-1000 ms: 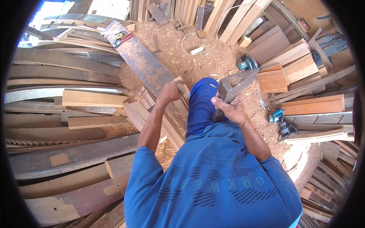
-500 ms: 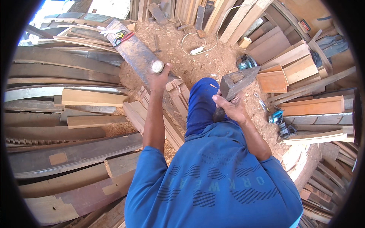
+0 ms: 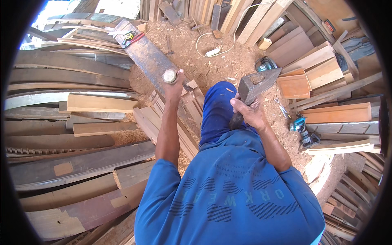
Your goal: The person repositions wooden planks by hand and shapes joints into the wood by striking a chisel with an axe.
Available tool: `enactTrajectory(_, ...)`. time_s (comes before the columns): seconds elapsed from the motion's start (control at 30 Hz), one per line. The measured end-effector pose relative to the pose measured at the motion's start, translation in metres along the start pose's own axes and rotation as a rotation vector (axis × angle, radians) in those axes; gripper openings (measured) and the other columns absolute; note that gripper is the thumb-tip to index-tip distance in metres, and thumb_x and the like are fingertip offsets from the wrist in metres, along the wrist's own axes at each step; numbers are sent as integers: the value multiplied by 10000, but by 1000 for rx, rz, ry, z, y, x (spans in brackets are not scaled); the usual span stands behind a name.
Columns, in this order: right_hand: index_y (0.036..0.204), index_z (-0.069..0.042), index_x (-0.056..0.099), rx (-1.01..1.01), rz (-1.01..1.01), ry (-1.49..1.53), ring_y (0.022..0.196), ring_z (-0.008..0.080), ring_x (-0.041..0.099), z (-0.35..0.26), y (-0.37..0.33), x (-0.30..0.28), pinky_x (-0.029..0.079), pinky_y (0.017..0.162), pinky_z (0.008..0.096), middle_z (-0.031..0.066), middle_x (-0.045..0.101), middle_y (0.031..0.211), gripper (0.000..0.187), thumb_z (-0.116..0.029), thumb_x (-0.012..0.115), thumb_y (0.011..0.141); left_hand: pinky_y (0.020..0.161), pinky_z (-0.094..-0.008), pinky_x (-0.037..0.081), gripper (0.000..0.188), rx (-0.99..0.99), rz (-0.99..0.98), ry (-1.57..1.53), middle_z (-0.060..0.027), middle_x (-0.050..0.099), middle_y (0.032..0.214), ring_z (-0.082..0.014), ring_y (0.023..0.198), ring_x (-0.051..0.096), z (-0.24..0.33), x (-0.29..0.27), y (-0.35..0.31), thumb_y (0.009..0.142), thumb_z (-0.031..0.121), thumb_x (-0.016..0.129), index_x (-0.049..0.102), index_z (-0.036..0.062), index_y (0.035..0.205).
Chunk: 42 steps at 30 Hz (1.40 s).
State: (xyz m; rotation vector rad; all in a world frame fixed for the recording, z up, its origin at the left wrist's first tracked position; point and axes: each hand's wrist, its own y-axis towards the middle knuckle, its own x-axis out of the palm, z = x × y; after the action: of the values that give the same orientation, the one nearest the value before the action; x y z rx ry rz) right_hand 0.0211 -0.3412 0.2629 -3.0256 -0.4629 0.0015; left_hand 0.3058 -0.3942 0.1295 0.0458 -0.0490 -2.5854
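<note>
My left hand [image 3: 174, 87] is closed around an upright round piece with a pale, flat end [image 3: 169, 75]. Its lower part is hidden by my fist, so its kind cannot be told. The hand is over the near end of a long dark plank [image 3: 145, 51]. My right hand [image 3: 252, 113] grips an axe-like tool [image 3: 261, 85] by its dark handle, in front of my blue-trousered knee. Its wedge-shaped dark head points up and to the right, with a hole-like eye on top. On the plank's far end lie a yellow and black tape measure [image 3: 130, 36] and a red tool.
Stacked planks [image 3: 65, 77] fill the left side. A hammer [image 3: 168, 45] and a white cable with a socket [image 3: 212, 52] lie on the shaving-strewn floor. Teal power tools stand at right, a circular saw [image 3: 264, 64] and another [image 3: 300, 126], beside leaning boards [image 3: 322, 73].
The axe-like tool and my right hand have risen slightly, its tip shifting upward. My left hand keeps its grip at nearly the same spot on the plank.
</note>
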Motion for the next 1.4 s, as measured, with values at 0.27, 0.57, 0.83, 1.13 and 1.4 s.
enactTrajectory(0.27,856,-28,642,-8,14,35,620,69,592,4,0,-1,498,553,246,11,642,734,175,-138,777,877,796,-290,508,263,-97,62,77,-28,693,897,-114,850,631,-2,-3,-6,888,250,776,693,15,972)
enactTrajectory(0.57,911,-22,665,-261,68,-254,678,87,613,-62,17,23,496,584,276,18,669,775,173,-164,759,881,656,-266,470,134,192,82,139,27,581,753,-78,698,541,3,15,-32,894,64,725,607,36,838)
enactTrajectory(0.83,947,-4,715,-793,73,-349,832,255,709,-95,74,66,560,746,374,121,728,893,201,-135,773,806,701,-323,504,227,130,116,201,-48,654,803,-144,751,624,19,28,-30,910,203,727,660,-14,910)
enactTrajectory(1.13,1055,6,691,-209,-294,-1165,824,379,696,-21,106,66,541,786,464,243,695,888,379,-276,741,808,901,-374,516,413,180,115,206,-140,698,1116,-233,1014,671,-11,12,-28,843,181,766,639,-24,1178)
enactTrajectory(1.4,1089,-21,684,-101,-178,-140,878,159,654,-32,43,54,518,837,329,53,712,966,327,-183,787,825,820,-295,535,303,147,-729,92,-54,743,972,-133,934,678,59,15,11,824,135,741,699,30,1105)
